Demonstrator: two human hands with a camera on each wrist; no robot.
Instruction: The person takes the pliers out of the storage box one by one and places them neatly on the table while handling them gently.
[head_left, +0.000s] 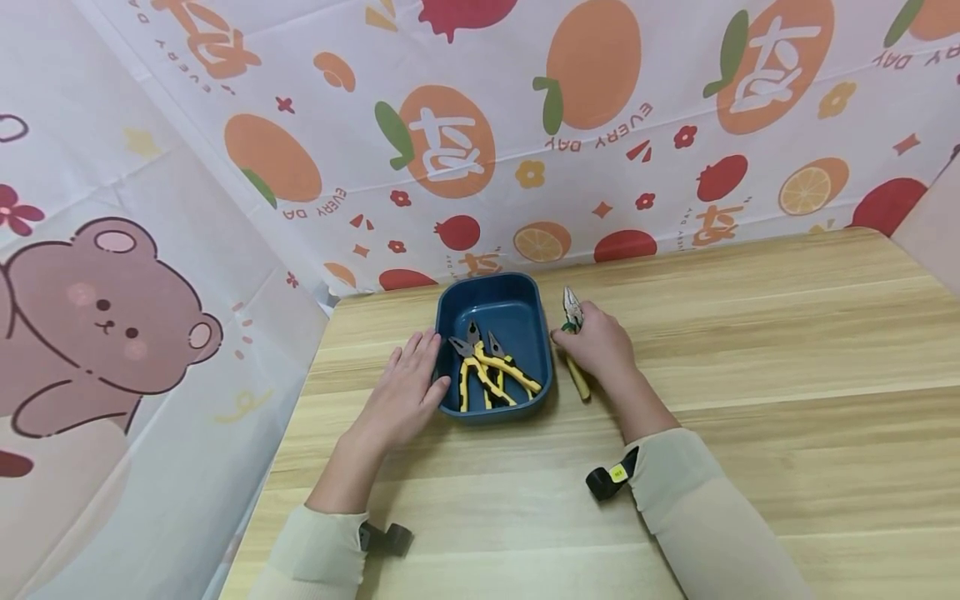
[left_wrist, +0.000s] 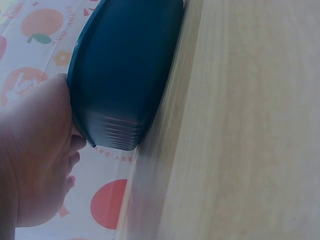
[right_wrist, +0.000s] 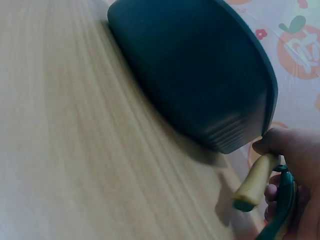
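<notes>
A dark blue plastic bin (head_left: 489, 292) holds several pliers (head_left: 464, 383) with yellow-and-black handles and grey jaws. My left hand (head_left: 399, 392) lies along the bin's left side, its fingers straight and touching the rim; the left wrist view also shows this hand (left_wrist: 40, 150) against the bin wall (left_wrist: 125, 70). Just right of the bin, my right hand (head_left: 602, 343) grips combination pliers (head_left: 577, 379), metal jaws pointing away from me. In the right wrist view, the yellow-and-green handles of these pliers (right_wrist: 257, 182) stick out of the hand (right_wrist: 302, 155), near the bin's rim.
The bin stands on a light wood-grain table (head_left: 750, 350) near its back edge. Behind it hangs a white cloth (head_left: 510, 108) printed with fruit; another cloth (head_left: 247, 417) with a bear covers the left side. Small black cameras (head_left: 602, 483) are strapped to both wrists.
</notes>
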